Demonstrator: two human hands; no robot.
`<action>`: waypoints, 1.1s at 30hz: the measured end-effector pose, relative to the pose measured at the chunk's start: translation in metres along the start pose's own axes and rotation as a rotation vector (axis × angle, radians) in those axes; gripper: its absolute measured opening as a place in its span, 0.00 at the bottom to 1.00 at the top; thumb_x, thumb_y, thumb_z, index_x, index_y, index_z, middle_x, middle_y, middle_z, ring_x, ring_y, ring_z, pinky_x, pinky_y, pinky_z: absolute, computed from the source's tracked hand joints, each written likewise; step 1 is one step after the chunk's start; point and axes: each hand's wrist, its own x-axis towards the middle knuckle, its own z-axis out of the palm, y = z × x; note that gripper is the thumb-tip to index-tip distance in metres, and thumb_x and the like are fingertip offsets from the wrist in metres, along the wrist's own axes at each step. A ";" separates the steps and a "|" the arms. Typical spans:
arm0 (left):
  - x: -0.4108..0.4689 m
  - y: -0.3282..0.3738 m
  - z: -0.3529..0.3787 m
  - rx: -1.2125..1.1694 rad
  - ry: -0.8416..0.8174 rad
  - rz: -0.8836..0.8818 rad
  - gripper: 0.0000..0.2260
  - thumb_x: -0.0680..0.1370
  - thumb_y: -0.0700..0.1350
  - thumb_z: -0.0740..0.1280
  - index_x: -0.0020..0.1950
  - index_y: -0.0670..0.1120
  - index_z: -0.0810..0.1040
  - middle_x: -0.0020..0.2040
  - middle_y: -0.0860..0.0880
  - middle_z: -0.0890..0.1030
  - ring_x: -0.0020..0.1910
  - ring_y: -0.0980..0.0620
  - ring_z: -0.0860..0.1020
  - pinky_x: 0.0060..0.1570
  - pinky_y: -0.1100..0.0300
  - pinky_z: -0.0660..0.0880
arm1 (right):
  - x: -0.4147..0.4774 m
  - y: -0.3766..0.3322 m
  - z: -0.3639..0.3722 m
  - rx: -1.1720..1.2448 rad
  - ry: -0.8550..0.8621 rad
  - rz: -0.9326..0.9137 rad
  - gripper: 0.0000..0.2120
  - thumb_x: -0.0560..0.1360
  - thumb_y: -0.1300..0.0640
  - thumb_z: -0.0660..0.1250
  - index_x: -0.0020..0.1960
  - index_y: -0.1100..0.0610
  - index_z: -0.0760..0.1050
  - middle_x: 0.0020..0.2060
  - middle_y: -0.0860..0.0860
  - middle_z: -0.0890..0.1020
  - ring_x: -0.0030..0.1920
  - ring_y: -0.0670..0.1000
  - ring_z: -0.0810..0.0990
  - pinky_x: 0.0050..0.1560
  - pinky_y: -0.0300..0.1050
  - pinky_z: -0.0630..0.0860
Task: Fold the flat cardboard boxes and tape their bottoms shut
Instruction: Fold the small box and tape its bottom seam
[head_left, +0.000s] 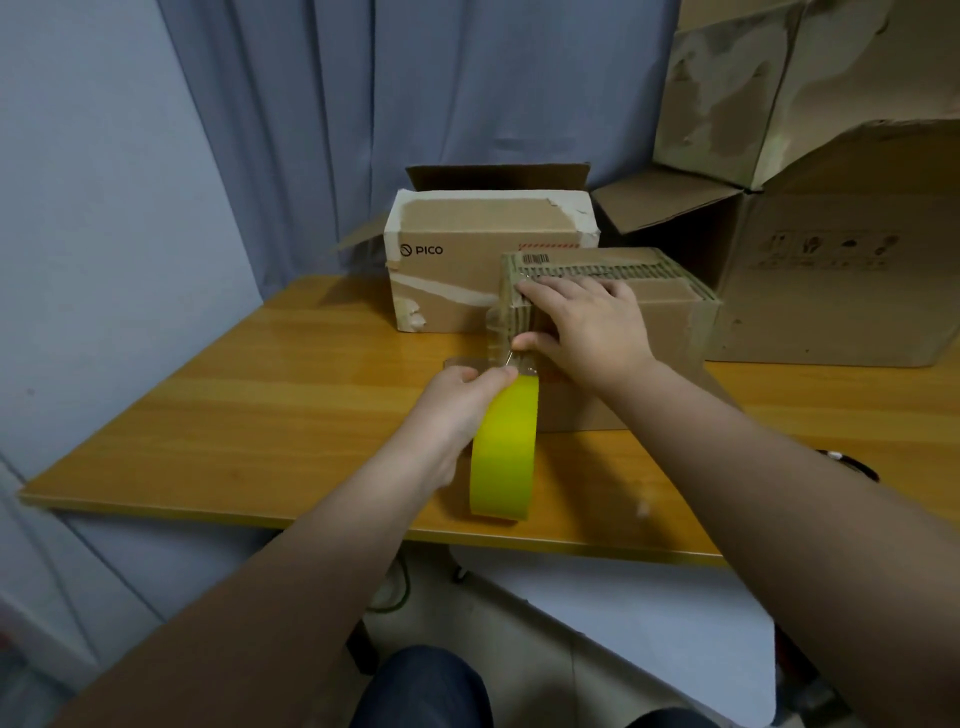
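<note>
1. Tape roll (503, 447), above the table's (208, 415) front edge: left hand (460, 397) curled round it, drawing the clear strip (501, 332) taut toward the box, probably to lay or tear it.
2. Small box (649, 322), mid-table, seemingly bottom-up: right hand (582, 322) flat on top, fingers straight, holding nothing, thumb at the strip on the near-left corner, apparently pinning it.
3. PICO box (457, 270) touching behind, at the far edge; larger boxes (831, 270) far right.

Setting, as I read it: small office or storeroom corner. Evidence: wood-veneer desk (260, 395), blue-grey curtain (363, 104) behind, worn cardboard cartons (753, 104) stacked at right, pale wall panel (78, 208).
</note>
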 end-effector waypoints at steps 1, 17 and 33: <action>0.001 -0.001 0.000 -0.021 -0.006 -0.005 0.27 0.71 0.62 0.69 0.64 0.48 0.74 0.60 0.45 0.79 0.60 0.43 0.76 0.63 0.44 0.70 | 0.000 0.000 0.000 -0.004 0.003 -0.002 0.29 0.75 0.37 0.60 0.73 0.48 0.65 0.68 0.48 0.73 0.69 0.52 0.69 0.63 0.52 0.61; -0.006 -0.009 0.029 -0.346 0.072 -0.036 0.14 0.74 0.58 0.65 0.56 0.53 0.71 0.49 0.53 0.75 0.49 0.53 0.73 0.53 0.54 0.68 | -0.018 -0.007 -0.010 -0.088 0.021 -0.042 0.22 0.81 0.50 0.54 0.74 0.51 0.62 0.73 0.54 0.65 0.73 0.55 0.63 0.74 0.59 0.43; -0.016 -0.009 0.049 -0.544 0.010 -0.038 0.23 0.71 0.57 0.66 0.62 0.50 0.74 0.53 0.40 0.82 0.42 0.42 0.82 0.38 0.52 0.78 | -0.174 0.070 -0.024 0.037 -0.607 0.849 0.17 0.80 0.62 0.49 0.65 0.61 0.68 0.58 0.60 0.75 0.58 0.61 0.74 0.54 0.55 0.73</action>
